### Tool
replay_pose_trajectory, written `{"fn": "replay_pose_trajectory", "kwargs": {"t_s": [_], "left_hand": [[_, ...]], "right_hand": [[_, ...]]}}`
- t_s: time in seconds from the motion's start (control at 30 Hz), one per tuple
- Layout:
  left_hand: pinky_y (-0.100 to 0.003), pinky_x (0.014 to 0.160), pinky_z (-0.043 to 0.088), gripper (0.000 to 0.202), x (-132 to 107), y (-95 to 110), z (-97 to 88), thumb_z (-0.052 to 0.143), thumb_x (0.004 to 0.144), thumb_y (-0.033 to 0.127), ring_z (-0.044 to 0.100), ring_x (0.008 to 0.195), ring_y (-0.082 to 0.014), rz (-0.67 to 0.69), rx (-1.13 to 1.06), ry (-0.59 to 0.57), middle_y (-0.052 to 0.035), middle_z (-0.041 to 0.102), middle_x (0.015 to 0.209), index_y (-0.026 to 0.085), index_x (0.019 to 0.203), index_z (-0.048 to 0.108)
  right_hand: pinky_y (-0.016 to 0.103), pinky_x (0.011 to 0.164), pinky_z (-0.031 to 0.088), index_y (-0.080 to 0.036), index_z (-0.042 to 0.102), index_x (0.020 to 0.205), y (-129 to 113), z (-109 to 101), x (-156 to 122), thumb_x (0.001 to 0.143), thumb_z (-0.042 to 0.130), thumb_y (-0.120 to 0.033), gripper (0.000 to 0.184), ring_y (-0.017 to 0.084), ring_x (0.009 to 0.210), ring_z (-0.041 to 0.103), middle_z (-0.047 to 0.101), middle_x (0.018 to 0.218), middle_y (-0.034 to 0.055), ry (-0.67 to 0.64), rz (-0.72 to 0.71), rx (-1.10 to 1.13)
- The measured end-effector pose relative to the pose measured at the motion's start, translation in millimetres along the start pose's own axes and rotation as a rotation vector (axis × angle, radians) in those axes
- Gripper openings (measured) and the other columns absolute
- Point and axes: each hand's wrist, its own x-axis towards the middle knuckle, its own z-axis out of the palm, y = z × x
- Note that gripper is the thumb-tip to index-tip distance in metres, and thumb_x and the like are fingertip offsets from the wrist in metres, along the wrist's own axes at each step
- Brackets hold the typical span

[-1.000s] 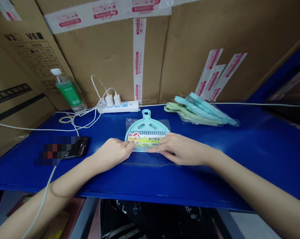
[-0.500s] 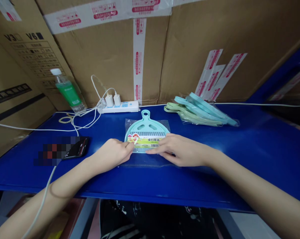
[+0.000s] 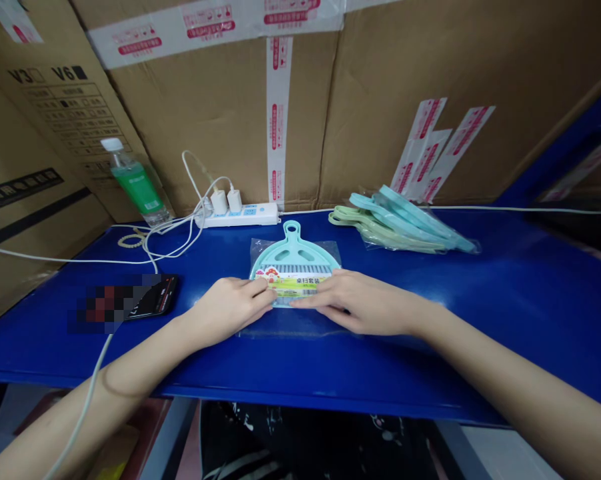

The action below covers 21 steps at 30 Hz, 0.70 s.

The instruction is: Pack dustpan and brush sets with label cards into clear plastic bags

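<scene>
A pale blue dustpan-and-brush set [image 3: 292, 252] lies on the blue table in a clear plastic bag, its ringed handle pointing away from me. A printed card label [image 3: 285, 280] crosses the brush bristles. My left hand [image 3: 233, 305] is closed at the near left corner, fingers pressed together over the label's left part and the bag; the fingertips are partly hidden. On the right side, my right hand [image 3: 358, 301] lies across the pack with fingers stretched out and apart, touching the label and the near edge.
More bagged dustpan sets [image 3: 405, 220], blue and green, are piled at the back right. A power strip [image 3: 253, 214] with chargers, looping white cables, a bottle [image 3: 136, 183] and a phone [image 3: 155, 297] are on the left. Cardboard boxes [image 3: 210, 120] stand behind the table.
My left hand has shifted slightly to the right, further over the label's left part. The right hand has barely moved, and the dustpan set stays in place.
</scene>
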Motion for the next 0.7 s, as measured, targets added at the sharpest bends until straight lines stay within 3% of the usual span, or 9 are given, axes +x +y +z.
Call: {"fn": "replay_pose_trajectory", "kwargs": {"t_s": [0.33,0.5,0.7], "left_hand": [[-0.025,0.052,0.044,0.031,-0.2,0.5,1.6,0.034,0.097,0.017,0.057,0.059,-0.0129,0.014,0.037,0.054,-0.0002,0.057,0.072,0.017,0.081,0.061],[-0.024,0.056,0.048,0.029,0.7,1.4,0.8,0.033,0.096,0.017,0.06,0.069,-0.0141,-0.007,0.041,0.028,-0.0036,0.06,0.081,0.016,0.083,0.059],[-0.024,0.054,0.049,0.029,0.7,1.9,3.1,0.03,0.095,0.013,0.059,0.063,-0.0137,0.019,0.056,-0.003,-0.0037,0.06,0.079,0.015,0.084,0.056]], "right_hand": [[0.032,0.076,0.045,-0.023,0.061,0.125,-2.4,3.8,3.1,0.088,0.045,-0.007,0.043,0.017,0.079,0.063,0.074,0.098,0.0038,0.029,-0.011,0.001],[0.033,0.076,0.045,-0.021,0.061,0.124,-1.8,9.0,4.1,0.09,0.045,-0.01,0.04,0.017,0.079,0.062,0.074,0.092,0.0056,0.053,-0.016,-0.023],[0.033,0.077,0.045,-0.023,0.063,0.122,-2.5,9.0,3.8,0.091,0.044,-0.012,0.038,0.017,0.08,0.062,0.073,0.092,0.0052,0.059,-0.008,-0.031]]}}
